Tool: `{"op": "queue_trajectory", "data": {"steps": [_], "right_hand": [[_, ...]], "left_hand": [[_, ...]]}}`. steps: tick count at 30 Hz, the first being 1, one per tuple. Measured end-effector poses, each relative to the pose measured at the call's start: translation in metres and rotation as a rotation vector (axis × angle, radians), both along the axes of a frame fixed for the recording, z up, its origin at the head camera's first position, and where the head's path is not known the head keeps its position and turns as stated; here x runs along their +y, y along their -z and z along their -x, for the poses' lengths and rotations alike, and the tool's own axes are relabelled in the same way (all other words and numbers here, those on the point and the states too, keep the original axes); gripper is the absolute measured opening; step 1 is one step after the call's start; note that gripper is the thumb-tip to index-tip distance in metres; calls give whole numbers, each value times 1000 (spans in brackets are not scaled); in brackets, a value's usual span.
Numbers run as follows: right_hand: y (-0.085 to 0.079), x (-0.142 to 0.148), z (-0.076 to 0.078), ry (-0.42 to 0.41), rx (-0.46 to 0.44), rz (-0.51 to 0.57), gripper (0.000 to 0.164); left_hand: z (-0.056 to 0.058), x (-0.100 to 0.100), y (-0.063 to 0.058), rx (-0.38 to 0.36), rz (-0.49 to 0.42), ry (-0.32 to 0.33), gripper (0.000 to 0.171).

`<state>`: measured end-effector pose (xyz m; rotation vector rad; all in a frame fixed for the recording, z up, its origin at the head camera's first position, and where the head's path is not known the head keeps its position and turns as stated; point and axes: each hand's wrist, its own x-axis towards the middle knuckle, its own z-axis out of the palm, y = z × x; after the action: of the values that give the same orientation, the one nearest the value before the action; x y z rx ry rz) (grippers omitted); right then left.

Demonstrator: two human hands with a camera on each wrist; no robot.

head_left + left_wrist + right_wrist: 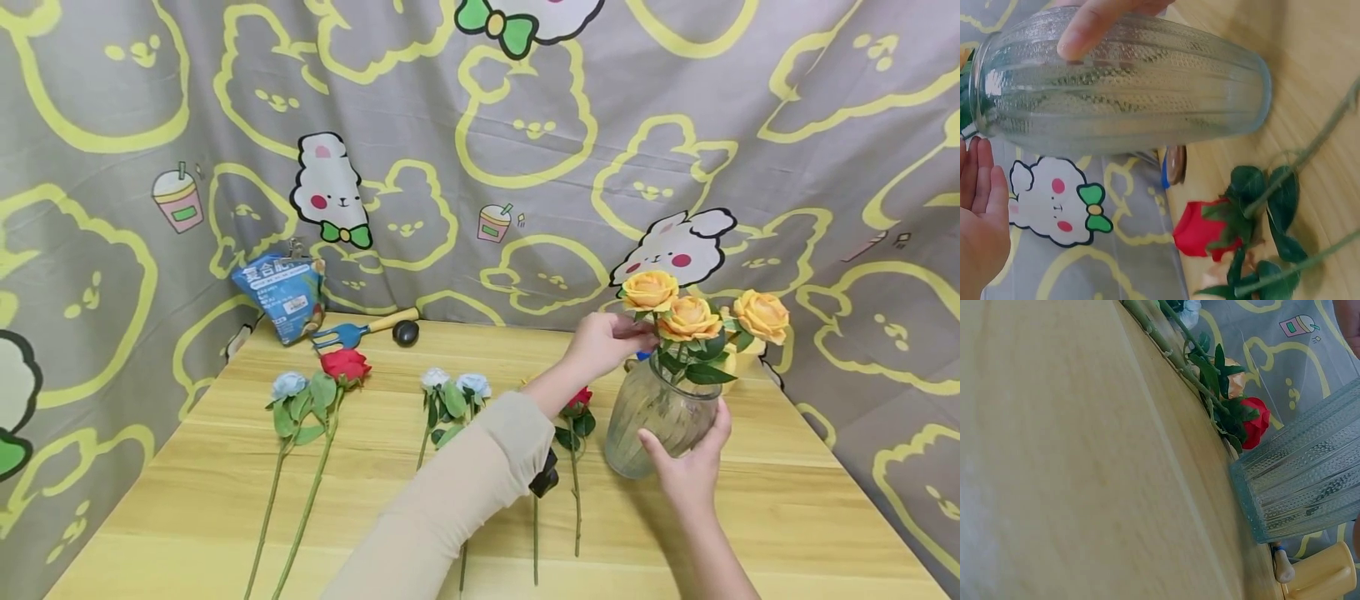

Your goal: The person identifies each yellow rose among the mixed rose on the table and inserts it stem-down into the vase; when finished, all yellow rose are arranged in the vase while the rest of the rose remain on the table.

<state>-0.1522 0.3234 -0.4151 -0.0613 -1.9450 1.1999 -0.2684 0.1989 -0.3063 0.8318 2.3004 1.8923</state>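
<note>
My right hand holds a ribbed clear glass vase, thumb on the near side. The vase leans, its mouth toward the upper right in the head view. Three orange-yellow roses with green leaves stand in its mouth. At the rim my left hand reaches among the leaves and seems to pinch a rose stem; the leaves partly hide its fingertips. In the left wrist view, the left hand shows fingers close to the vase's rim. A red rose lies on the table left of the vase.
On the wooden table lie a red rose, a blue flower and more pale blue flowers. Farther back are a blue bag, a hand fork and a black round object. A yellow container stands behind the vase.
</note>
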Motion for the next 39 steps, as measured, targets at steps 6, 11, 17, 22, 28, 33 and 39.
{"op": "queue_trajectory", "data": {"steps": [6,11,17,22,28,33,39], "right_hand": [[-3,-3,-1,-5,-12,5,107],[-20,-13,-8,7,-30,31,102],[-32,-21,-13,-11,-14,27,99],[-29,-17,-12,-39,35,32,100],[-25,-17,-12,-33,19,37,99],[-23,-21,-12,-29,-4,36,99],[-23,-21,-12,-33,-9,49,100]], "left_hand": [[8,-40,2,-78,-77,89,20],[10,-93,0,-163,-85,141,22],[8,-155,16,-281,47,108,23],[3,-184,43,-345,204,82,23],[-7,-174,80,-407,286,87,19],[-15,-148,97,-465,280,33,11],[-23,-123,112,-415,394,-57,7]]}}
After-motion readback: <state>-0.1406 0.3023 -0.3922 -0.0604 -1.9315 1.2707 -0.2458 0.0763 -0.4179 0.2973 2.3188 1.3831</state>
